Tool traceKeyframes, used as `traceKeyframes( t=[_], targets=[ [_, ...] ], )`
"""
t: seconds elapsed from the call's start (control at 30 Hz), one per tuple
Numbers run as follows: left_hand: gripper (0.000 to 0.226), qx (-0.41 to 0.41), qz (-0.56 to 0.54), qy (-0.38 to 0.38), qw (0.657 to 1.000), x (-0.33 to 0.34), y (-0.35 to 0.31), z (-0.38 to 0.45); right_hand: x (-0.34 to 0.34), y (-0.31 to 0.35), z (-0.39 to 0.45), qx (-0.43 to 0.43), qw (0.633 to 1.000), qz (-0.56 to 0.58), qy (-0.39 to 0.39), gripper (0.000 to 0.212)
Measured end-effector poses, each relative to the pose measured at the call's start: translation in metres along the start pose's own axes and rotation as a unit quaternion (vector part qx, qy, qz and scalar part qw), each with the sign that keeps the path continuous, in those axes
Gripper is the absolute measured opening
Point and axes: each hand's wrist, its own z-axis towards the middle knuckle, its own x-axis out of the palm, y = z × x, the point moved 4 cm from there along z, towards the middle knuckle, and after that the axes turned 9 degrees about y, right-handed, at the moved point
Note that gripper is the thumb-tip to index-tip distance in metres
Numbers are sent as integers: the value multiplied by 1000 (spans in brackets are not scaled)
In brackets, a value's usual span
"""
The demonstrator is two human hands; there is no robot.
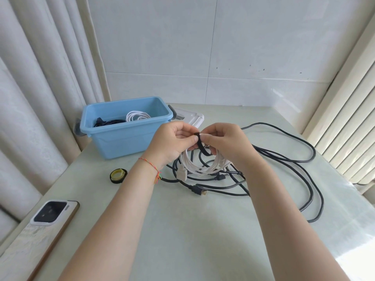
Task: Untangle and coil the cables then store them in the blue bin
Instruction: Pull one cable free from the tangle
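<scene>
Both hands, left and right, pinched a black strap around our white coil (bin at ten o'clock); we judged it needed snug wrapping, loops kept bunched.

A room in a home, by the look of it: pale curtains hang at the left, white wall tiles behind, and a phone lies on a glossy table.

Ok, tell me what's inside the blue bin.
Inside the blue bin: a coiled white cable and a black cable bundle. The front wall hides the bin's floor.
</scene>
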Motion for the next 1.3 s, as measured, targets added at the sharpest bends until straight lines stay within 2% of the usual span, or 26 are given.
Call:
traceKeyframes(
  t=[0.13,0.27,0.4,0.67,0.8,0.87,0.97,1.1,1.3],
  targets=[
    [24,19,57,-25,998,0,-1,3,1,-3,1,2,998,55,13,8],
    [26,27,70,-51,996,3,0,3,1,-6,1,41,976,194,89,25],
    [29,54,100,-75,991,6,-3,2,-3,-17,3,113,977,161,76,34],
    [36,70,113,-64,989,13,-3,2,2,-17,4,104,978,152,93,40],
    [36,42,119,-47,991,18,0,2,-1,-18,7,81,979,183,44,30],
    [34,33,111,-41,992,22,0,1,-2,-17,7,66,985,158,34,26],
    [32,9,82,-18,996,26,2,0,-2,-15,4,59,990,124,43,30],
    [27,-3,65,-3,998,27,4,-1,-6,-16,3,62,992,106,6,31],
    [20,-23,27,-40,999,22,2,0,-10,-11,2,31,990,125,-63,32]
  ],
)
